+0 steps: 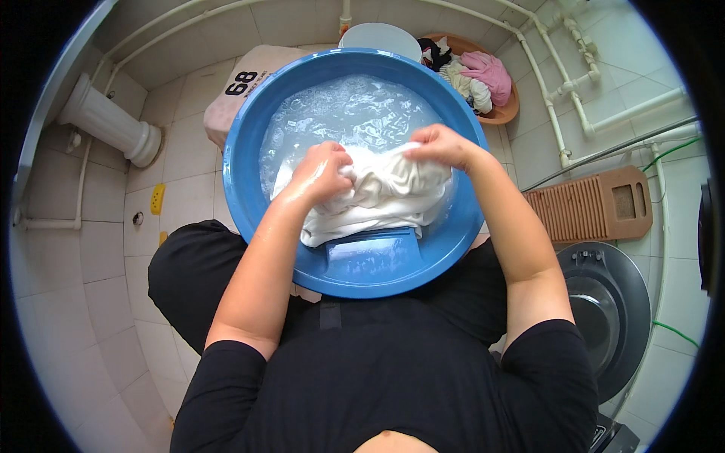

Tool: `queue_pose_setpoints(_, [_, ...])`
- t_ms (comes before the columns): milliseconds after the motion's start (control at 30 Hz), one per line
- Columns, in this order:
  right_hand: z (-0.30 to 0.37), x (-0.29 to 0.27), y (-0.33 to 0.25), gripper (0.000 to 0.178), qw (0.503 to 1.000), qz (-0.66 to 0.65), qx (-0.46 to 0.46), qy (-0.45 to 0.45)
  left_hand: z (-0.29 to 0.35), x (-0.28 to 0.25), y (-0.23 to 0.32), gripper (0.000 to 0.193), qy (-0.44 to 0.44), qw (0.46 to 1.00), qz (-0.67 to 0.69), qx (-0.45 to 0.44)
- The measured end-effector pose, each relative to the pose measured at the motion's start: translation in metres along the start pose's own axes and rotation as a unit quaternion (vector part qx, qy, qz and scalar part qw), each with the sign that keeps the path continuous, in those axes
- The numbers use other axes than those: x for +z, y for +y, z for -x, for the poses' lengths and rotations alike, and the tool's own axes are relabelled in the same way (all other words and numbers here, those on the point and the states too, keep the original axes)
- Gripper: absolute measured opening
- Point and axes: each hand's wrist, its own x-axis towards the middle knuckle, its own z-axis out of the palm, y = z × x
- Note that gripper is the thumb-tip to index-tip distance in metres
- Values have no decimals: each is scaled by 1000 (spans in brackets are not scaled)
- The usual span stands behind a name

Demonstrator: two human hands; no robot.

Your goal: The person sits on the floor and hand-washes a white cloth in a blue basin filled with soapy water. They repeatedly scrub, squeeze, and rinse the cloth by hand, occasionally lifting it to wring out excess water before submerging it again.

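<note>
A wet white garment (377, 198) lies bunched in a big blue basin (240, 177) of soapy water (355, 106). Its near part rests on the ribbed washing slope (374, 253) built into the basin's near side. My left hand (325, 172) has its fingers curled on the left of the cloth, gripping it. With thumb and fingers pinched, my right hand (442, 147) holds up the cloth's right upper edge. The far part of the garment dips toward the water. Which kind of garment it is, the folds hide.
Behind the basin stand a white round tub (381, 39) and a brown basin (507, 113) of clothes. A pale cloth-covered thing (257, 72) is at the far left. To my right lie a brown washboard (563, 208) and a dark round basin (638, 302). Pipes (551, 124) line the walls.
</note>
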Motion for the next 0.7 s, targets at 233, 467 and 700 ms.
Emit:
queue_pose_setpoints(233, [-46, 7, 68, 48, 938, -117, 159, 284, -10, -1, -10, 56, 209, 790, 537, -212])
queue_pose_setpoints(467, [-65, 48, 49, 72, 928, 281, 22, 243, 0, 24, -15, 60, 62, 934, 279, -216])
queue_pose_setpoints(700, [-72, 47, 39, 49, 933, 200, 114, 276, -16, 52, -57, 54, 177, 966, 169, -79])
